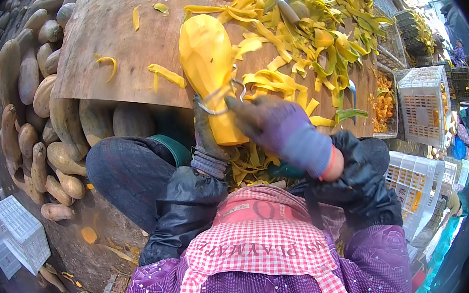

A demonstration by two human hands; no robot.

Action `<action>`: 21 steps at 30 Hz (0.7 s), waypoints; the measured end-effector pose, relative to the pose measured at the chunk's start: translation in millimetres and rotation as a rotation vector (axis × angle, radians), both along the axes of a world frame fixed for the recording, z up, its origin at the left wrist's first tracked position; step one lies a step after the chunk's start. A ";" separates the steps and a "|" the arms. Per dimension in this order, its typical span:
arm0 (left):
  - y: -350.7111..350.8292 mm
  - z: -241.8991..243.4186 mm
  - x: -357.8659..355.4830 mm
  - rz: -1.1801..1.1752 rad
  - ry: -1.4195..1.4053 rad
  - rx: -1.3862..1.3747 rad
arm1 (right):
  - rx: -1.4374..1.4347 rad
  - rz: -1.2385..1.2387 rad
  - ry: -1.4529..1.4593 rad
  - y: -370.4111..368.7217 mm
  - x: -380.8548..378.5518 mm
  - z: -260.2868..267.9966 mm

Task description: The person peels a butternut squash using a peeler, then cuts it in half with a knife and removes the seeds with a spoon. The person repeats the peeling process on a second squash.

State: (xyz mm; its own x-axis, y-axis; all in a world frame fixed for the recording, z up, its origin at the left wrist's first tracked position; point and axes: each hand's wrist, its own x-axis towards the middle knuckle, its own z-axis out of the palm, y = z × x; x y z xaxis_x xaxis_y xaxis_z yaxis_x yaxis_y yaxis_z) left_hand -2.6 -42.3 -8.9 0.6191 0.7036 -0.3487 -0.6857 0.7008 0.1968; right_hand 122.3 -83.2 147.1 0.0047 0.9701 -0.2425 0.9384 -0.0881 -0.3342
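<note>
A peeled orange-yellow squash (208,56) lies tilted over the front edge of a wooden board (132,56), its rounded end away from me. My left hand (207,139), in a dirty knitted glove, holds the squash from its left side near the lower end. My right hand (267,122), in a purple and blue glove, is over the squash's lower right side with its fingers at a metal peeler (218,101), whose loop rests across the squash. Yellow and green peel strips (273,33) are heaped on the board. A large knife (287,7) lies among them at the top.
Unpeeled squashes (28,71) cover the ground at the left. White plastic crates (424,103) stand at the right, near a tray of orange scraps (383,102). A blue-handled tool (352,92) lies at the board's right side. More white crates (23,229) are at lower left.
</note>
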 end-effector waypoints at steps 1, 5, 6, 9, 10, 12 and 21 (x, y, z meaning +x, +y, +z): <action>0.4 1.4 -1.0 -0.031 -0.092 0.007 | -0.148 0.080 0.041 -25.3 3.3 15.4; 2.8 4.2 -4.6 -0.071 0.016 -0.033 | 0.014 -0.012 0.332 -52.1 37.6 24.2; 3.3 4.5 -4.3 -0.074 -0.071 0.041 | 0.139 -0.054 0.246 -34.3 45.3 14.1; 2.6 5.6 -2.1 -0.087 0.018 0.005 | 0.374 -0.228 0.140 48.3 50.1 -36.2; 3.6 5.5 -0.7 -0.085 0.039 0.055 | 0.362 -0.292 0.139 69.2 45.4 -49.5; 3.3 4.6 0.6 -0.072 0.041 0.049 | 0.284 -0.262 0.257 76.4 32.1 -63.9; 0.6 -12.5 -9.8 -0.076 0.188 0.190 | 0.120 -0.158 0.661 -84.7 56.6 -17.4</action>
State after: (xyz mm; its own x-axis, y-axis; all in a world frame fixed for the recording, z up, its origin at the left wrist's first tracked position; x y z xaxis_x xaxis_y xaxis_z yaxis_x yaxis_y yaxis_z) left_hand -12.5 -41.7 -21.4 0.6093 0.7216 -0.3287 -0.5715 0.6870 0.4488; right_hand 179.0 -167.8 129.7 0.0368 0.9903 -0.1340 0.5128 -0.1338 -0.8480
